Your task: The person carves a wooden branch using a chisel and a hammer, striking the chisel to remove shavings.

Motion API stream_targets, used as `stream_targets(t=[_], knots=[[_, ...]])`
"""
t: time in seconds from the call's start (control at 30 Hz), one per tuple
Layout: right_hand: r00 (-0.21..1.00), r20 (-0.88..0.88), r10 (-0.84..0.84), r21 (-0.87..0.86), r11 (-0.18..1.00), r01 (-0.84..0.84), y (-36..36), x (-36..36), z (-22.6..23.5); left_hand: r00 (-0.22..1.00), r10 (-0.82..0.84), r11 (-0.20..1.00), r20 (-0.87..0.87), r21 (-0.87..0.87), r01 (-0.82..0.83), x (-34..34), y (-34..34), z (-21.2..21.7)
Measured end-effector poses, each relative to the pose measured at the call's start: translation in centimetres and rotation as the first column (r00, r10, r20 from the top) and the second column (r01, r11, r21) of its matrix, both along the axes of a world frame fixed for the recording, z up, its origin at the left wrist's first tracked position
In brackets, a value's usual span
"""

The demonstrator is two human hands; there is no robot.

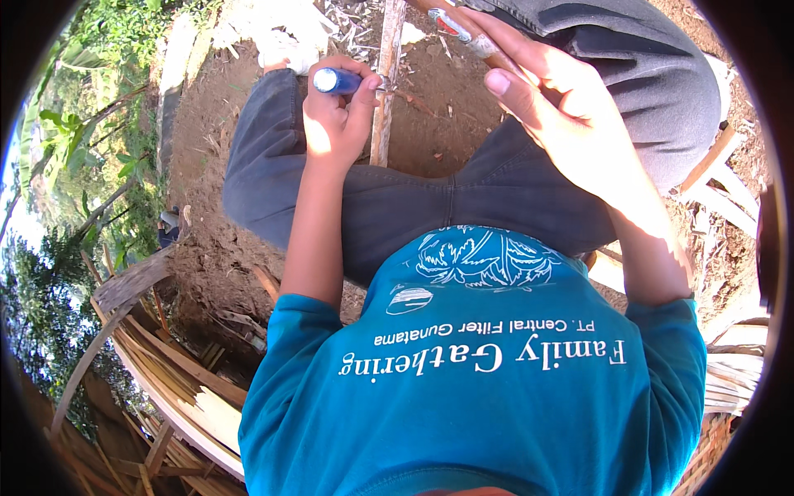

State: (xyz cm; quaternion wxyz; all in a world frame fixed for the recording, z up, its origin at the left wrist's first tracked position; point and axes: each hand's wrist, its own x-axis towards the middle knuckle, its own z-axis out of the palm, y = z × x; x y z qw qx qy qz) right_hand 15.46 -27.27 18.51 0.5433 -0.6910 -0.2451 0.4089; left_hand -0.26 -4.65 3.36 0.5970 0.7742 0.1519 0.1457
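My left hand (331, 120) is closed round a blue-handled tool (354, 83) with a pale round end; its working tip is too small to make out. The tool's far end points at a narrow, rough wooden strip (381, 132) standing between my legs, and I cannot tell whether they touch. Higher up on the right, my right hand (579, 116) grips a brown wooden handle (488, 51) bearing a small red and white sticker. That handle runs out past the top edge, so its far end is hidden.
My bent legs in dark trousers (397, 202) frame the bare soil (438, 116). Pale shavings (351, 29) lie ahead. Stacked split wood strips (182, 380) stand behind on the left, with green plants (83, 140) beyond. More wood pieces (724, 194) lie on the right.
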Motion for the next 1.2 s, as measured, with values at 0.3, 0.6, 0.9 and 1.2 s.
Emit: stream_targets(t=[0.3, 0.6, 0.9, 1.2], knots=[[0.996, 0.036, -0.083, 0.103, 0.992, 0.079, -3.1, -5.6, -1.4, 0.995, -0.089, 0.993, 0.054, -0.078, 0.093, 0.6, -0.7, -0.2], [0.922, 0.375, -0.095, 0.214, 0.977, 0.013, -3.8, -7.0, -1.4, 0.964, -0.253, 0.925, -0.080, 0.273, 0.265, 2.2, 0.5, 2.3], [0.981, 0.195, -0.006, 0.092, 0.996, -0.012, -4.2, -8.1, 0.1, 0.991, -0.083, 0.983, -0.107, 0.157, 0.100, 1.1, 0.3, 5.3], [0.990, 0.131, -0.050, 0.072, 0.997, 0.041, -4.4, -8.7, 0.1, 0.967, -0.232, 0.953, -0.103, 0.175, 0.247, -0.2, 1.0, 5.3]])
